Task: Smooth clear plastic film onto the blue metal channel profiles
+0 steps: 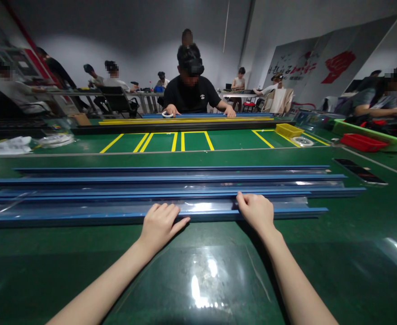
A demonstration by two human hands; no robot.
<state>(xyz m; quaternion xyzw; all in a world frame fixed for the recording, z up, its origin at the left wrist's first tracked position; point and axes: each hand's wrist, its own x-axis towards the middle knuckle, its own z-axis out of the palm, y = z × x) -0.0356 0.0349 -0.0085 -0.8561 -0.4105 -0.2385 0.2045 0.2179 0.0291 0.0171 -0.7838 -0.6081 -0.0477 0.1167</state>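
Long blue plastic strips lie lengthwise across the table in front of me, with clear film stretched between them. My left hand is closed over the nearest blue strip, thumb along its front side and fingertips hidden behind the edge. Further right, my right hand is curled over the same film-and-strip piece, its knuckles up and a fingertip near the rear blue edge. What its other fingers press on is hidden. More blue strips with film lie just beyond, parallel to this piece.
The green tabletop carries yellow tape outlines. A phone lies right. Beyond are a yellow tray, tape roll, red tray and green bin. Opposite, a person handles blue and yellow strips.
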